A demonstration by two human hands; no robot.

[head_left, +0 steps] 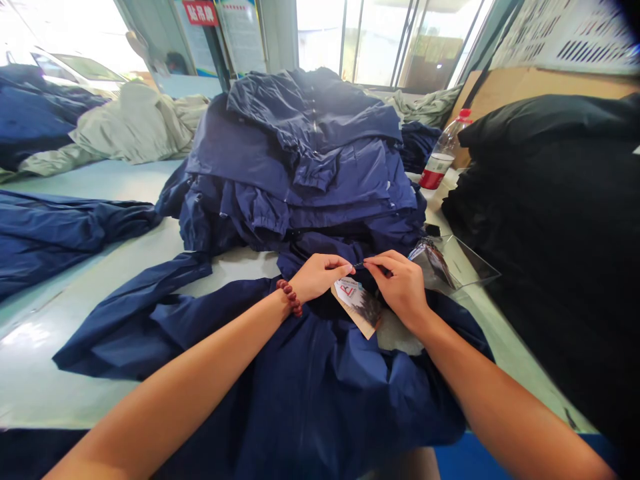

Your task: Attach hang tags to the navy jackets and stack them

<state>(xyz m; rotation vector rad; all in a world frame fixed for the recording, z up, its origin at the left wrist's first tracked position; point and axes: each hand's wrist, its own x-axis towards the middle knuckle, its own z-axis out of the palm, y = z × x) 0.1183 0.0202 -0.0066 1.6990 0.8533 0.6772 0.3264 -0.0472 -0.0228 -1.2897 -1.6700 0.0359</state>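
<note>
A dark blue jacket (300, 373) lies spread on the table in front of me, its sleeve reaching out to the left. Over its collar area, my left hand (320, 275) and my right hand (400, 283) are close together, each pinching a thin dark cord (358, 265) between thumb and fingers. Below the cord hangs a paper hang tag (356, 303) with a red logo and a dark picture. My left wrist wears a dark red bead bracelet (289, 298). Whether the cord is joined to the jacket cannot be seen.
A tall stack of navy jackets (300, 153) stands right behind my hands. To the right are a clear tray (470, 263) with more tags, a bottle (443, 153) and a big black garment pile (550, 200). Grey garments (140, 123) lie at the back left.
</note>
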